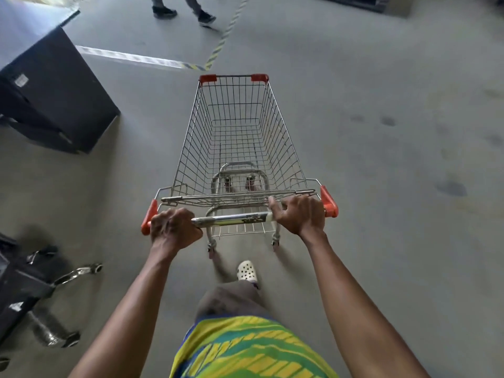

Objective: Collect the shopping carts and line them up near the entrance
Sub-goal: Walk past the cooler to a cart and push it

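An empty wire shopping cart (237, 137) with orange corner caps stands on the grey floor straight ahead of me. Its handle bar (231, 220) runs across the frame's middle. My left hand (174, 227) grips the bar's left end beside the orange cap. My right hand (300, 214) grips the right end, fingers curled over the bar. My foot in a white clog (246, 271) shows behind the cart's rear wheels.
A black cabinet (54, 91) stands on the left. An office chair base (49, 290) with chrome legs lies at the lower left. Another person's feet (182, 13) are at the top. Striped floor tape (221, 45) crosses the floor ahead of the cart.
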A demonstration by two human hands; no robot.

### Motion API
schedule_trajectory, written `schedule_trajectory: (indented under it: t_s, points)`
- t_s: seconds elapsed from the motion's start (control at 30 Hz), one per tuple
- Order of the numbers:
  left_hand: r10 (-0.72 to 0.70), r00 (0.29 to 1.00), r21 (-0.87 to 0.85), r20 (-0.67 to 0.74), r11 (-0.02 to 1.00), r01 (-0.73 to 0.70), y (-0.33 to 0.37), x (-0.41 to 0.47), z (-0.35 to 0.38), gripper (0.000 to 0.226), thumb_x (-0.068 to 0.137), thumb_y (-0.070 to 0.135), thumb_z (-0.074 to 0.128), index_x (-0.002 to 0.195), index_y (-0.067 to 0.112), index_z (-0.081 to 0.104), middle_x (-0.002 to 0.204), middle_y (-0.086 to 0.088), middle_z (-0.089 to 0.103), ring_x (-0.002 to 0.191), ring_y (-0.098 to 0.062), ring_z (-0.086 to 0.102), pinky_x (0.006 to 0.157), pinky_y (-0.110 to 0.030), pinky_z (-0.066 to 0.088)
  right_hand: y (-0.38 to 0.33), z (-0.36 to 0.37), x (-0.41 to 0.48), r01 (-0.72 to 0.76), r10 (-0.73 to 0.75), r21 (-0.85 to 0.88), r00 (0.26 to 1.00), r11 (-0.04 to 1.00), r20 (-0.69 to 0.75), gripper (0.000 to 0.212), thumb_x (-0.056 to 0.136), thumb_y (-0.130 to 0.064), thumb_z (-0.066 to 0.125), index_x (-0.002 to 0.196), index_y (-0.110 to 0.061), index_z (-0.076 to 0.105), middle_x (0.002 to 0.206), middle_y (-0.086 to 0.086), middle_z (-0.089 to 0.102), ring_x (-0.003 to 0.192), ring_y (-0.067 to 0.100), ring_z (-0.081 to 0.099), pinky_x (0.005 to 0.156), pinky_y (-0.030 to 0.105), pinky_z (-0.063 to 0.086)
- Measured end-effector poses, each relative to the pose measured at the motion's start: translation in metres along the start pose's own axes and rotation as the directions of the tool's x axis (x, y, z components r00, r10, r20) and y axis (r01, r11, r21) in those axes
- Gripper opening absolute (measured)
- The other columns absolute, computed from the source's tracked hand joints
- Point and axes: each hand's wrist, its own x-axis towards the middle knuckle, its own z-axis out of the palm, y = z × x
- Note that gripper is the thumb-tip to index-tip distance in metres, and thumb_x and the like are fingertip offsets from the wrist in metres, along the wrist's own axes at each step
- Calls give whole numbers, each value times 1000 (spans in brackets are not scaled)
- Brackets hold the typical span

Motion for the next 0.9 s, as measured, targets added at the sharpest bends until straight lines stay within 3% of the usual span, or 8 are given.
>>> schedule_trajectory:
  t_s: [0.1, 0.17, 0.23, 0.37, 0.53, 0.77, 0.9]
  points:
    - [34, 999, -6, -13, 999, -34, 25, 62, -12, 21, 75, 42, 64, 65, 24, 67, 68, 9, 68, 72, -19, 67, 75, -30, 47, 16, 1, 71, 6, -6, 33, 1000, 999, 9, 67, 95, -70, 34, 55, -20, 53, 57, -1, 61, 55, 24, 56, 61, 31, 45]
    - [65, 998, -1, -11, 998, -65, 43, 101, -26, 24, 79, 40, 65, 64, 22, 66, 61, 10, 58, 62, -15, 56, 65, -25, 37, 26, -1, 115, 6, -6, 38, 1000, 999, 13, 65, 96, -69, 36, 56, -20, 54, 59, 0, 63, 57, 24, 56, 60, 30, 41]
    - [85, 996, -3, 12, 996, -85, 58, 139, -34, 29, 80, 41, 62, 59, 21, 60, 59, 10, 58, 59, -15, 57, 60, -23, 36, 38, -3, 157, 2, -2, 25, 1000, 1000, 27, 64, 97, -65, 40, 58, -18, 59, 57, -1, 58, 56, 24, 51, 59, 30, 34]
    - [65, 997, -25, 48, 998, -64, 90, 213, -45, 33, 76, 49, 52, 59, 22, 59, 59, 9, 62, 63, -19, 66, 72, -31, 50, 64, -2, 238, 13, -13, 56, 1000, 998, 14, 62, 97, -62, 44, 49, -22, 41, 51, -4, 51, 52, 24, 54, 57, 28, 36]
    - [33, 999, -5, 2, 999, -33, 137, 307, -53, 36, 68, 48, 48, 73, 21, 71, 73, -2, 72, 77, -30, 72, 74, -30, 51, 102, 8, 350, 24, -24, 71, 1000, 997, -3, 63, 92, -65, 33, 51, -20, 47, 50, -1, 55, 48, 23, 56, 58, 26, 47]
    - [-47, 997, -20, -65, 999, 46, 210, 450, -63, 43, 63, 51, 39, 77, 23, 68, 80, 0, 72, 84, -27, 71, 71, -28, 44, 155, 4, 520, 96, -96, 21, 995, 995, -1, 62, 98, -59, 47, 52, -18, 53, 52, -2, 55, 52, 23, 51, 56, 25, 33]
    - [-77, 996, -22, -43, 997, 76, 244, 528, -71, 29, 70, 50, 52, 76, 25, 65, 82, 2, 71, 87, -24, 70, 73, -28, 43, 179, 1, 610, 136, -136, 19, 990, 991, 36, 64, 99, -60, 44, 55, -16, 59, 52, -4, 55, 52, 20, 54, 53, 22, 28]
